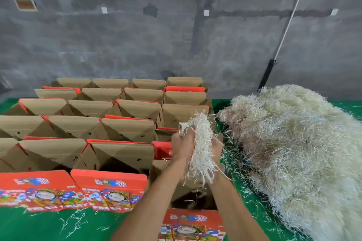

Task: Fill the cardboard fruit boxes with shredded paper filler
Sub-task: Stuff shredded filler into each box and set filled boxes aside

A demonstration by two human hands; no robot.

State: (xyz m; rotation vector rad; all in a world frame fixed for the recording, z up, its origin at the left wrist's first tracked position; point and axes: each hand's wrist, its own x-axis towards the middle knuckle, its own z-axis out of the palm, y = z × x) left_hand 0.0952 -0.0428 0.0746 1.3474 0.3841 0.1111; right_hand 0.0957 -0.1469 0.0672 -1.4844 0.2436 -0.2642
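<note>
A bunch of pale shredded paper (200,148) is held up between both hands above the nearest open cardboard box (193,199) at the front right of the rows. My left hand (182,146) grips the bunch from the left, my right hand (216,147) from the right. Strands hang down toward the box's dark opening, where a few strands show. A big heap of shredded paper (293,148) lies just right of the hands. Several open brown boxes with red printed flaps (109,188) stand in rows to the left.
The boxes and heap rest on a green table cover (49,225) strewn with loose paper strands. A grey concrete wall with posted sheets rises behind. A white pole (290,19) leans against the wall at the right, behind the heap.
</note>
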